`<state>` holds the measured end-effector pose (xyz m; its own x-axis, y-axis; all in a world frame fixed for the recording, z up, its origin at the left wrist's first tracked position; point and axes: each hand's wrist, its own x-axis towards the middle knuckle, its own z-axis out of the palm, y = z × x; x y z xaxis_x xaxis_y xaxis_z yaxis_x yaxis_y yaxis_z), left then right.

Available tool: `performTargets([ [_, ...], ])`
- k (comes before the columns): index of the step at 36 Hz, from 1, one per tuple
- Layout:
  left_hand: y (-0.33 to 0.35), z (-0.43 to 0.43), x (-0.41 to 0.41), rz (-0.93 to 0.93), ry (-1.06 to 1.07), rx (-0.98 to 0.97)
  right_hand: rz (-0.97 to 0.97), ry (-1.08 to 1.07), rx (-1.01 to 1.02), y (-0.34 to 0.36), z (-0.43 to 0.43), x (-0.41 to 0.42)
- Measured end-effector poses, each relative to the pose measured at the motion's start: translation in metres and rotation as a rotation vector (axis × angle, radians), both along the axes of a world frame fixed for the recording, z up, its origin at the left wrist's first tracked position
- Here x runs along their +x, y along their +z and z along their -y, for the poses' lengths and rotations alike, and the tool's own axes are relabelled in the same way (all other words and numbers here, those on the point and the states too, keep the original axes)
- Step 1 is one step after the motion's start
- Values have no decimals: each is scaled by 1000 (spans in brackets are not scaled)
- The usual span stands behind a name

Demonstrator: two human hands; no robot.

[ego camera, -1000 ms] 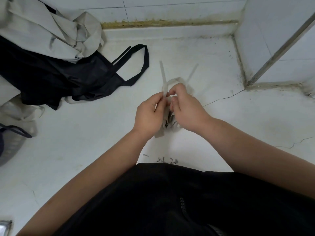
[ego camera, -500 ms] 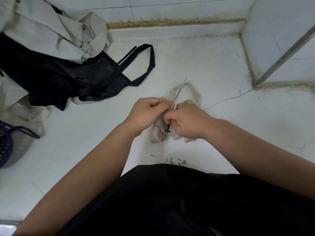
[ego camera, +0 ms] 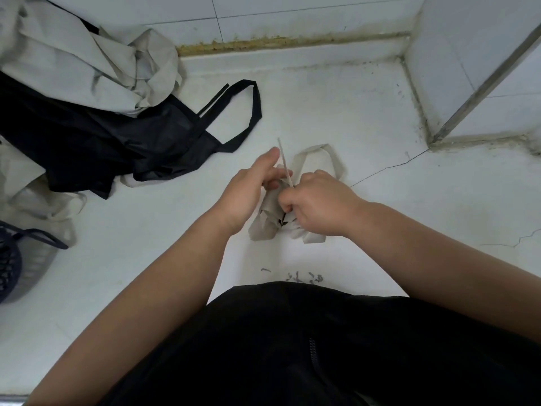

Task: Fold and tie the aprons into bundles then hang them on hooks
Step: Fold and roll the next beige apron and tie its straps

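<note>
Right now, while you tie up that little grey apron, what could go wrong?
The thin strap pinched by the right hand might slip, so the grey bundle held in the left hand could unfold. Its loose loop lies on the floor, which looks grimy near the wall, and may pick up dirt. The black apron has a strap nearby that could get tangled in.

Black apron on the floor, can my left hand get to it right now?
Probably yes: the black apron lies left of the left hand with bare floor between, though that hand holds the grey bundle.
</note>
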<state>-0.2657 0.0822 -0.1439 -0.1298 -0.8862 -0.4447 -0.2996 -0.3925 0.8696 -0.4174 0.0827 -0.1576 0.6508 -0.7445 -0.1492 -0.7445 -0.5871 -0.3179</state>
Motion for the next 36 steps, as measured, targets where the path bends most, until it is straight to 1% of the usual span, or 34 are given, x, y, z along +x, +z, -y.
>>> performTargets([
  [4,-1,-5,2,44,-75,-100,22,-34,-18,0,-3,0],
  [7,-7,-4,1,68,-4,-128,-67,6,-20,1,-2,2],
  [11,-11,-4,0,30,66,-125,-61,-30,8,4,-3,3],
  [13,-11,-5,-2,-26,117,-121,44,-119,23,2,-5,0],
  [17,-16,-6,-2,-104,253,-118,325,-395,30,-6,-12,-5],
  [18,-17,-6,-2,-123,268,-119,349,-450,-5,-7,-13,-5],
  [21,-18,-8,-7,-166,292,-129,295,-536,-78,-12,-15,-2],
  [22,-18,-9,-9,-167,294,-140,285,-577,-58,-14,-14,-1],
  [24,-19,-9,-10,-165,293,-161,317,-683,35,-12,-11,1],
  [26,-20,-10,-10,-172,296,-176,345,-745,104,-10,-8,2],
  [28,-20,-10,-11,-199,291,-182,339,-730,197,-8,-5,1],
  [32,-20,-10,-11,-248,259,-165,465,-680,434,-7,-3,1],
  [36,-22,-10,-11,-290,273,-115,573,-671,566,4,-2,1],
])
